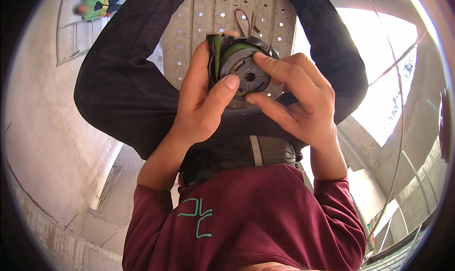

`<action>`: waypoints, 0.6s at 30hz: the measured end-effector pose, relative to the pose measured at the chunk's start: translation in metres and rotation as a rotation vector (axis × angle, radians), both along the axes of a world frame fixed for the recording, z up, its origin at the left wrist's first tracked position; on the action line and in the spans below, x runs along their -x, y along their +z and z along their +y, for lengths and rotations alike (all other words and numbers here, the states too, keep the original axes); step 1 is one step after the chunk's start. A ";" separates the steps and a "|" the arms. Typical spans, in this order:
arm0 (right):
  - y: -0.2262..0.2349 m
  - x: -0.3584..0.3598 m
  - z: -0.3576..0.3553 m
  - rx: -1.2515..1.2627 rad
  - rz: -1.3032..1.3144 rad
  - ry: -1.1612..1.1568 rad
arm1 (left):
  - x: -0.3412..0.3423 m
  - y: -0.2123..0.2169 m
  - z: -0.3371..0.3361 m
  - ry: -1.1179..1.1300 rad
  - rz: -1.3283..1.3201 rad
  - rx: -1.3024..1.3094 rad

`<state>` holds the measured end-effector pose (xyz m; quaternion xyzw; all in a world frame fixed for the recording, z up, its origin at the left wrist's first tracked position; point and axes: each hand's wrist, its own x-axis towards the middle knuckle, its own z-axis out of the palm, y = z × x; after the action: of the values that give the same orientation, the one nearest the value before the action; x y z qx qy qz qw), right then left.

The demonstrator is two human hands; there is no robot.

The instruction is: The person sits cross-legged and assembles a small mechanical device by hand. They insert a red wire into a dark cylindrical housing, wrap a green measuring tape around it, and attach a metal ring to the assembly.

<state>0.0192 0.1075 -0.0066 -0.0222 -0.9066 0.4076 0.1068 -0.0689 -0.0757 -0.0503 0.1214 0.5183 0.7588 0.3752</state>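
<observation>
Between my hands, above the perforated metal board, is a round dark grey reel (244, 72) in a black casing (212, 76). It looks like an opened tape measure. A green band (217, 57) runs straight along its left side and curves around the top of the disc. My left hand (204, 93) is closed around the casing's left side, its thumb on the disc's face and its other fingers mostly hidden behind. My right hand (296, 93) grips the disc's right edge between fingertips and thumb. A reddish cord loop (242, 19) sticks out beyond the casing.
I sit with legs bent outward on a perforated metal board (189, 22). A black waist bag (232, 155) lies across my lap. At the upper left, another person (97, 6) in green is by a metal frame (59, 38). A hanging cable (401, 105) and a bright opening are on the right.
</observation>
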 end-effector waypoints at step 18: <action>-0.014 -0.013 -0.005 0.931 -0.332 -0.224 | 0.007 0.000 -0.004 -0.038 0.023 0.054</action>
<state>0.0322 0.1024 -0.0204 -0.2290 -0.6257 0.7455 -0.0170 -0.0754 -0.0797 -0.0506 0.1299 0.5404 0.7360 0.3866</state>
